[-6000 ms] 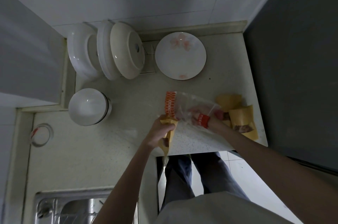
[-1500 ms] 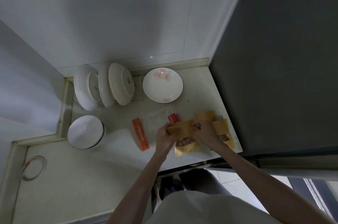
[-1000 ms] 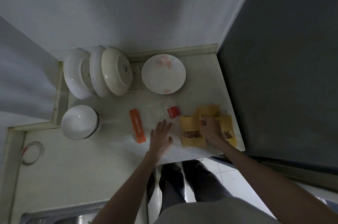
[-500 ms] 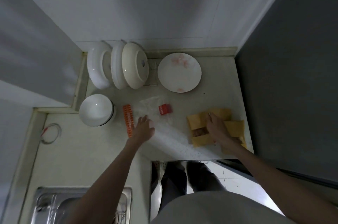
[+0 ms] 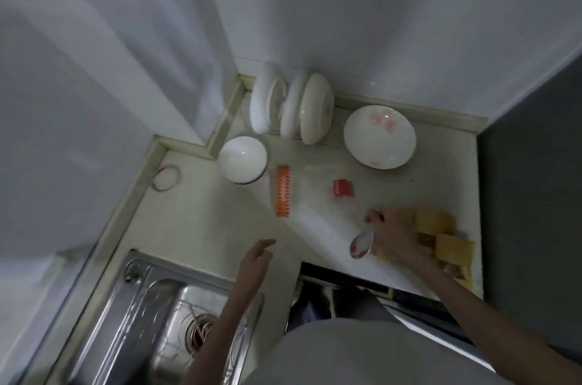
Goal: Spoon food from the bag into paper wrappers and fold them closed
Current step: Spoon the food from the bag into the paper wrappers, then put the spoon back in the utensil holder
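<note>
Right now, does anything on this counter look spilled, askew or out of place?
Nothing is spilled or broken. The clear bag lies flat on the counter, apparently empty. Two paper wrappers by the right hand gape open with food showing. That hand holds a spoon; the left hand hovers empty near the sink.

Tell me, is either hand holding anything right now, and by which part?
The right hand holds a white spoon by its handle, bowl end pointing toward the counter's front edge. The left hand holds nothing, fingers relaxed above the counter.
</note>
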Available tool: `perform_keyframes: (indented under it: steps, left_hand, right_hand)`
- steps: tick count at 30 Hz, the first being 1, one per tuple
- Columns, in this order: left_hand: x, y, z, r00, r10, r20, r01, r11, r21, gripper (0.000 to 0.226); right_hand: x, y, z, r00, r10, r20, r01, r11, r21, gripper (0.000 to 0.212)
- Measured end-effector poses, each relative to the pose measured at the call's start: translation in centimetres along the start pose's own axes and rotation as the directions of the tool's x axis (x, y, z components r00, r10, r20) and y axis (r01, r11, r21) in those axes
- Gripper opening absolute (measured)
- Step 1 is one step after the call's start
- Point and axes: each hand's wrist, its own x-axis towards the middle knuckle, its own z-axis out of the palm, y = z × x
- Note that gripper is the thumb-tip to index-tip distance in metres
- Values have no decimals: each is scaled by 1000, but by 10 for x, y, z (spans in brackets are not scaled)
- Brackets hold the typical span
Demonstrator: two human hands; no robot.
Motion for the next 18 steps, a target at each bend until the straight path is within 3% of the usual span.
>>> perform_keyframes:
  steps: [5, 9, 11, 14, 18]
  left_hand:
    - [-39, -29, -22, 987, -104, -119, 84, 984, -159, 31]
    - [-87, -50, -23, 942, -230, -243, 149, 939, -310, 30]
    - [-116, -56, -16, 914, -285, -289, 169, 915, -366, 29]
    - [-164, -68, -1, 861, -356, -363, 176, 878, -445, 27]
    - [-225, -88, 35, 779, -471, -414, 203, 814, -543, 25]
  right_hand:
    - [7, -27, 21, 987, 6, 163, -14, 999, 51, 35]
    - [10, -29, 38, 925, 62, 375, -107, 989, 102, 12]
    - [6, -24, 46, 880, 102, 464, -184, 974, 135, 13]
    - [-6, -16, 54, 819, 120, 561, -153, 988, 11, 18]
    - [-19, 5, 59, 727, 133, 674, 53, 967, -248, 26]
